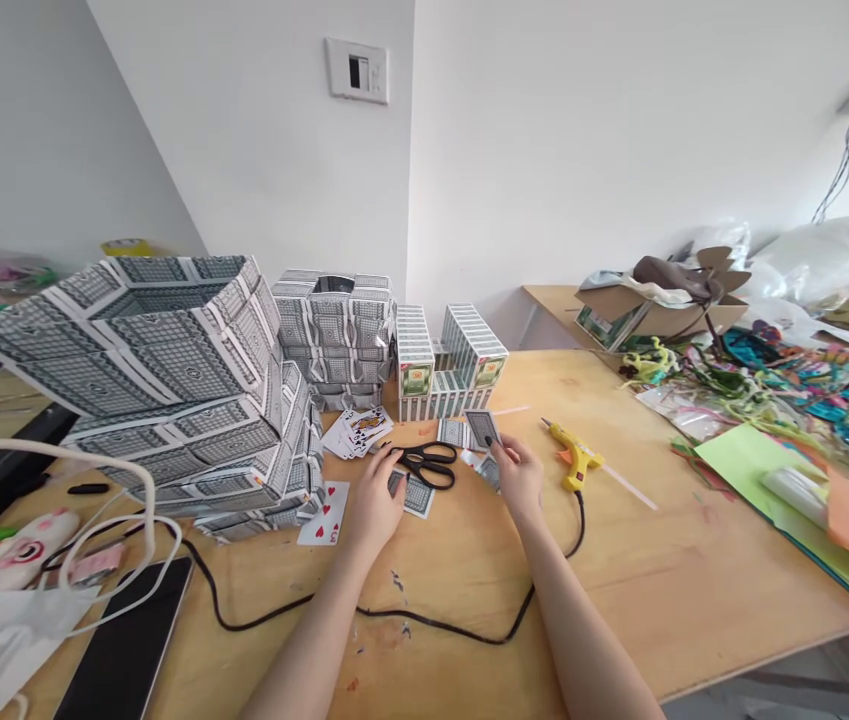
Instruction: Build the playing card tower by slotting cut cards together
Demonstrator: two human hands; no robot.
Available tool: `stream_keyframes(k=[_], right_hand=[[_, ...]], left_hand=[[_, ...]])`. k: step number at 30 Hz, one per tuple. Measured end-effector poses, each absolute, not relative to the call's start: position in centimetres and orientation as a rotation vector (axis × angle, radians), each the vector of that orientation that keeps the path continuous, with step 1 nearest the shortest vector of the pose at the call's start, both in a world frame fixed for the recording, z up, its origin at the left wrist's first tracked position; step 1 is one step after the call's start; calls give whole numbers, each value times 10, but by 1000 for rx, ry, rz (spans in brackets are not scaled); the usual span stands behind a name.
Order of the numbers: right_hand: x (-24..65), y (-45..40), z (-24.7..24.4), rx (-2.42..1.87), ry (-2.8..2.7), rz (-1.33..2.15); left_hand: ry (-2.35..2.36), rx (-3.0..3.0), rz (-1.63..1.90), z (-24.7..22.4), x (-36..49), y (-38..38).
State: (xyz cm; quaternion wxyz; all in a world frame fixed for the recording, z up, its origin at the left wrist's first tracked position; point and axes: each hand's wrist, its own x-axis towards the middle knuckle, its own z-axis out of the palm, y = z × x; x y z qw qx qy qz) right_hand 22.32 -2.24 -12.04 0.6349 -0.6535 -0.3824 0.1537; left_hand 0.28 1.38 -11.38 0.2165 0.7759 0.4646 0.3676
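Note:
My right hand (pixel 520 482) pinches a grey-backed playing card (pixel 481 427), held tilted just above the table. Below it lie more grey-backed cards (pixel 455 434). My left hand (pixel 377 497) rests with thumb and forefinger apart, beside a face-down card (pixel 418 496) and the black-handled scissors (pixel 430 463). Past its fingertips is a loose pile of face-up cards (pixel 358 432). A three of hearts (pixel 325 515) lies left of that hand. To the right of my right hand, a yellow glue gun (pixel 574 455) lies on its side.
Large structures of folded cards (pixel 191 350) and [another card structure (pixel 338 330) stand left and behind. Card boxes (pixel 416 375) are stacked by the wall. A black cord (pixel 454 625) crosses the table (pixel 694 600). A phone (pixel 128 645), coloured paper (pixel 761 480) and a carton (pixel 641 310) lie around.

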Motion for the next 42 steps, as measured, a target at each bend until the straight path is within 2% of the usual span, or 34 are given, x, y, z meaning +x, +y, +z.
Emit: stream_keyframes(k=[5, 8, 12, 17, 22, 26, 42], right_hand=[[220, -31, -101, -1508, -960, 124], [207, -35, -94, -1507, -1213, 10], [180, -40, -94, -1405, -1789, 151], [155, -44, -99, -1427, -1809, 256], [144, -43, -100, -1480, -2012, 453], [137, -42, -101, -1548, -2125, 356], [131, -46, -98, -1816, -1952, 241]], left_hand=[[1244, 1988, 1315, -101, -3, 5], [1122, 1708, 1157, -92, -4, -4], [880, 1191, 832, -86, 3, -12], [1028, 947, 1067, -92, 4, -3], [1161, 914, 1234, -98, -10, 11], [1194, 926, 1211, -100, -13, 15], [1196, 1033, 1235, -114, -14, 22]])
